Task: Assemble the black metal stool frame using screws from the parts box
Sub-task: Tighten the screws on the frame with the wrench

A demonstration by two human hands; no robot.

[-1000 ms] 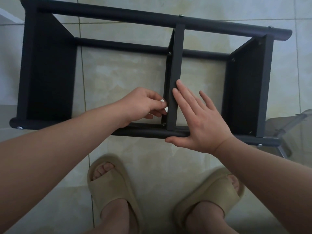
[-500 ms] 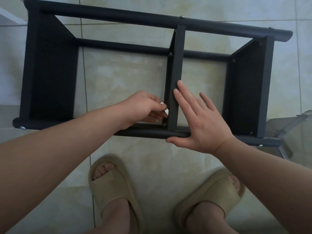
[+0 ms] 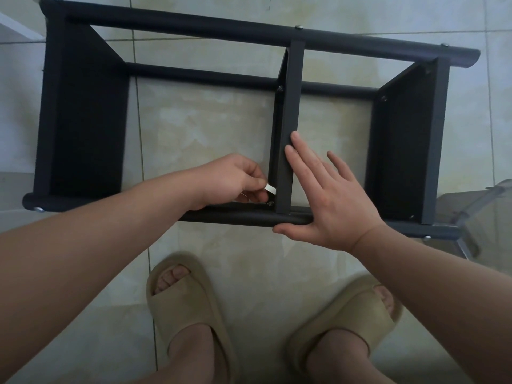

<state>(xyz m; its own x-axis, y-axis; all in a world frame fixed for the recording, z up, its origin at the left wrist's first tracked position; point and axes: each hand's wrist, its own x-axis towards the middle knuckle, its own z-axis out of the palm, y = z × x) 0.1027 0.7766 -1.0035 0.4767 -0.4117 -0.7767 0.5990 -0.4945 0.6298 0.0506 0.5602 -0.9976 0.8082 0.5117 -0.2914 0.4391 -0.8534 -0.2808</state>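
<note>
Floor [image 3: 249,253]: glossy beige marbled tile | black stool frame [image 3: 83,120] lies on it, just ahead of feet in tan slides [image 3: 180,297] | clear plastic item [image 3: 476,206] at right edge | left hand [image 3: 235,176] pinches small white piece [image 3: 270,187] beside screw [image 3: 270,203] | right hand [image 3: 329,200] flat, fingers straight, on centre bar [image 3: 292,101]

Small white item [image 3: 270,187] mostly inside left hand [image 3: 232,178]

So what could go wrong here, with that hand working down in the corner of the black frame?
The left hand pinches a small white-tipped tool near the screw in a tight corner; it might slip off. The right hand only presses flat on the centre bar, so the bar could shift. Open-toed slippers stand close to the frame, so a tip could hurt toes.
</note>
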